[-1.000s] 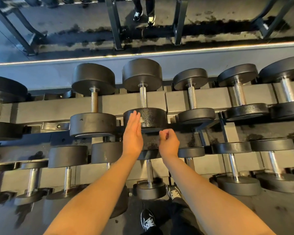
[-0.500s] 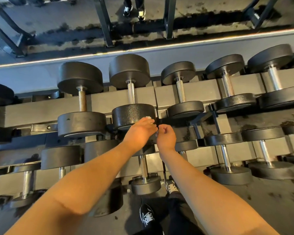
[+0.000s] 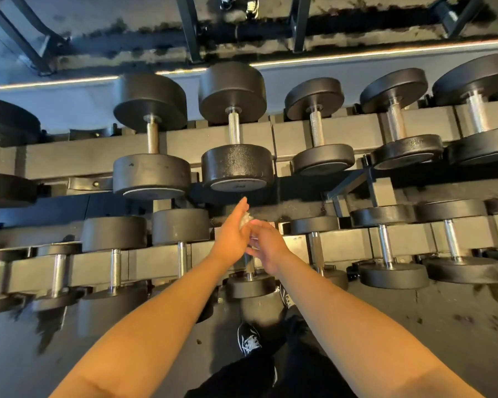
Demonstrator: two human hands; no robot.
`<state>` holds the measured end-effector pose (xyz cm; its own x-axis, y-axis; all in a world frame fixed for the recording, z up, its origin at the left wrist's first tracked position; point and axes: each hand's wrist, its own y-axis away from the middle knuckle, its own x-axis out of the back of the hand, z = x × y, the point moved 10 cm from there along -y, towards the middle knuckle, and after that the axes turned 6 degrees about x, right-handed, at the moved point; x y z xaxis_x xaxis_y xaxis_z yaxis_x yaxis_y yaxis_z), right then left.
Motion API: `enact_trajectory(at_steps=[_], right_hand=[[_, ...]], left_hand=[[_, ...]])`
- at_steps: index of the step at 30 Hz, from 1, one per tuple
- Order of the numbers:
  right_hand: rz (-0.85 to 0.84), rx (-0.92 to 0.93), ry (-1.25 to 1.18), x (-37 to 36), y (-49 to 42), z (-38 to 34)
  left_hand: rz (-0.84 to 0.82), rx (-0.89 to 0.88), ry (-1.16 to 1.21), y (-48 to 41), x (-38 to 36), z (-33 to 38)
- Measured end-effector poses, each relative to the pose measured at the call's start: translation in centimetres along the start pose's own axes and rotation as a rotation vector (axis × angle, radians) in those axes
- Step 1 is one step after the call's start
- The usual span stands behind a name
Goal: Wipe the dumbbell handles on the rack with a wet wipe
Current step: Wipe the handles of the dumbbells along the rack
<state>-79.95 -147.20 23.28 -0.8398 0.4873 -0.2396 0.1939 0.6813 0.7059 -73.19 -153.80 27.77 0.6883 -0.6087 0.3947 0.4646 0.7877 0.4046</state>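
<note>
Two hands [image 3: 230, 239], one wipe [image 3: 246, 219], six dumbbells [image 3: 234, 133] along the upper shelf [image 3: 92, 158]

Dumbbell heads [image 3: 237, 165] look like matt black rubber with a pebbly texture, handles [image 3: 234, 130] are shiny knurled metal, rack [image 3: 78, 156] painted matt grey, the wet wipe [image 3: 245, 219] crumpled white.
</note>
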Motion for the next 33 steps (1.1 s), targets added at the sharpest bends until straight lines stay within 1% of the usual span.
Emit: enact_trajectory(at_steps=[2,4,5,7,8,9,10,11,13,14,16,18,20,21,22,24,25,26,28,30,33], right_hand=[[-0.032,-0.018,-0.081,0.0,0.4,1.5],[-0.055,-0.001,-0.067,0.0,0.6,2.5],[-0.049,0.004,-0.059,0.0,0.9,3.0],[0.025,0.034,-0.012,0.7,0.9,3.5],[0.078,0.063,0.009,1.1,1.1,3.3],[0.123,0.093,-0.001,1.5,1.2,2.9],[0.156,0.126,-0.006,1.8,1.3,2.3],[0.165,0.165,-0.011,1.8,1.3,1.4],[0.134,0.245,0.013,1.1,1.9,-0.7],[0.122,0.275,0.032,0.9,2.0,-1.6],[0.137,0.334,0.07,0.7,2.0,-3.2],[0.245,0.42,0.169,1.3,2.2,-5.0],[0.367,0.549,0.298,2.0,2.7,-7.0],[0.37,0.63,0.341,1.8,2.9,-8.1],[0.326,0.699,0.382,1.2,3.0,-9.1],[0.2,0.774,0.511,-0.3,2.4,-10.6],[0.189,0.801,0.581,-0.4,2.1,-11.2],[0.219,0.829,0.605,0.0,1.8,-11.8],[0.368,0.846,0.546,1.7,1.2,-13.1],[0.468,0.797,0.437,3.1,0.4,-13.7],[0.415,0.711,0.415,2.2,-2.0,-13.9]], left_hand=[[-0.066,0.024,0.077,1.3,-1.0,-1.0],[-0.087,0.081,0.062,2.1,-1.7,-2.2],[-0.115,0.092,0.07,2.5,-2.3,-2.7],[-0.166,0.043,0.118,3.4,-3.2,-2.9],[-0.122,0.01,0.086,3.5,-3.0,-3.0],[-0.067,0.015,0.062,3.5,-2.5,-3.4],[-0.017,0.061,0.104,3.5,-1.8,-3.9],[0.061,0.099,0.12,3.4,-0.8,-4.3],[0.139,0.141,0.277,3.4,0.5,-3.7],[0.169,0.133,0.302,3.3,1.0,-3.2],[0.243,0.086,0.264,2.9,2.2,-1.4],[0.3,0.103,0.323,2.3,3.0,-0.5],[0.317,0.142,0.404,1.4,3.1,-0.1],[0.313,0.151,0.439,1.0,3.0,0.3],[0.31,0.153,0.463,0.5,2.9,0.5],[0.324,0.132,0.484,-0.2,3.2,1.3],[0.334,0.116,0.493,-0.5,3.3,1.6],[0.341,0.092,0.518,-0.8,3.5,1.8],[0.373,0.071,0.527,-1.4,4.0,2.2],[0.432,0.081,0.476,-2.1,4.8,2.1],[0.453,0.115,0.434,-2.9,5.3,2.0]])
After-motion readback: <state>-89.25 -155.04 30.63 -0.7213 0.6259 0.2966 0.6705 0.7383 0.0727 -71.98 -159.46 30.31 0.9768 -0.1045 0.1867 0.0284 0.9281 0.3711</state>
